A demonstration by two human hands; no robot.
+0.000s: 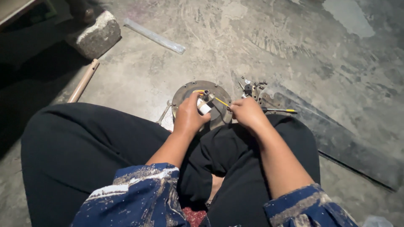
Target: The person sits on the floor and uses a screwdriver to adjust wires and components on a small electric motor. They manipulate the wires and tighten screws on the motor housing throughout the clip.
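We sit cross-legged on the concrete floor with a round metal plate lying flat just past our knees. Our left hand is curled around a small white cylinder at the plate's middle, thumb and fingers pinching it upright. Our right hand is closed in a pinch on a thin yellow wire that runs from the fingertips back to the top of the cylinder.

Just beyond the right hand lies a yellow-handled screwdriver, and near it a cluster of small metal parts rests loose on the floor beside a dark sheet.

As we judge it, the wire looks thin enough to kink or snap if the right hand pulls hard while the left holds firm. The loose parts sit close to our wrist, so a careless sweep could scatter them. The light is dim, which makes fine work easy to misjudge.
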